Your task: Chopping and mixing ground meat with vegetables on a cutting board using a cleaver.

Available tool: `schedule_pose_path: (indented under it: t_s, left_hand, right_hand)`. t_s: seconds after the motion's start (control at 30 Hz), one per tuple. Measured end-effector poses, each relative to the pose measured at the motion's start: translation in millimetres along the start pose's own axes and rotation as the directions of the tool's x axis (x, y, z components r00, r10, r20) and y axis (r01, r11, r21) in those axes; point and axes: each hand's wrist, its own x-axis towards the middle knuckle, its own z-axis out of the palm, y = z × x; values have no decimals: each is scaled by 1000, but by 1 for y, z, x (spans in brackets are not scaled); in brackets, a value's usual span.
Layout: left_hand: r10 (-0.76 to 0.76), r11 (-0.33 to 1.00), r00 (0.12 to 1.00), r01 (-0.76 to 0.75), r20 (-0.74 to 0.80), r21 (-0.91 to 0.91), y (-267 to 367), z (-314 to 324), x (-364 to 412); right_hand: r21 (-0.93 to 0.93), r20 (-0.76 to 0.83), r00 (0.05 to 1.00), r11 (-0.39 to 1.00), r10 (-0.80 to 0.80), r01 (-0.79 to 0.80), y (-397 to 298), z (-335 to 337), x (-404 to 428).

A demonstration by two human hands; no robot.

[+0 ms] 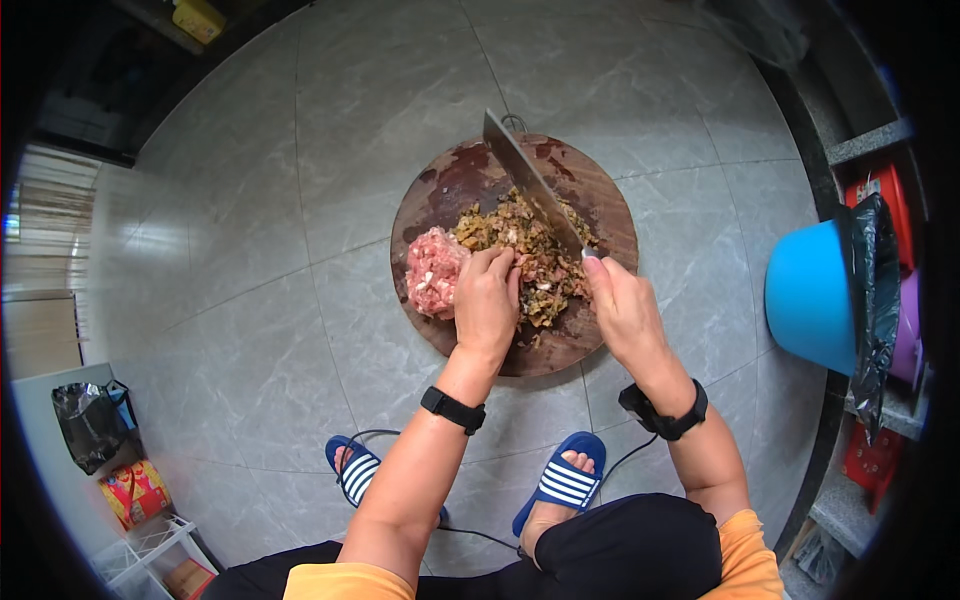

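A round wooden chopping board [480,169] lies on the floor in front of me. My right hand [624,304] grips the handle of a cleaver [529,176], its wide blade slanting up and left across the board. Under the blade spreads a loose heap of chopped brown-green mixture [487,225], with pinkish bits among it. A pink lump of minced meat [433,274] sits at the board's left side. Between the lump and the heap is my left hand [487,300], fingers bent and tips at the mixture; whether they pinch any of it is hidden.
Grey floor tiles [232,367] surround the board, and my feet in blue striped slides [566,476] stand just short of it. Shelving at the right holds a blue basin [810,296] and a black plastic bag [874,300]. A thin black cable [480,534] runs near my feet. At left stands a white rack [161,551].
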Motion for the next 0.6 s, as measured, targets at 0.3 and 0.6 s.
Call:
schedule_pose_path:
  t_s: [0.3,0.6]
  left_hand:
    - [19,1000,999,-19,-34,6,-2,5,1]
    - [30,999,999,-29,-32,18,-6,9,-1]
  right_hand:
    - [-70,-32,999,997,-20,17,15,8,4]
    - [-73,-33,997,995,-70,67,25,18,5]
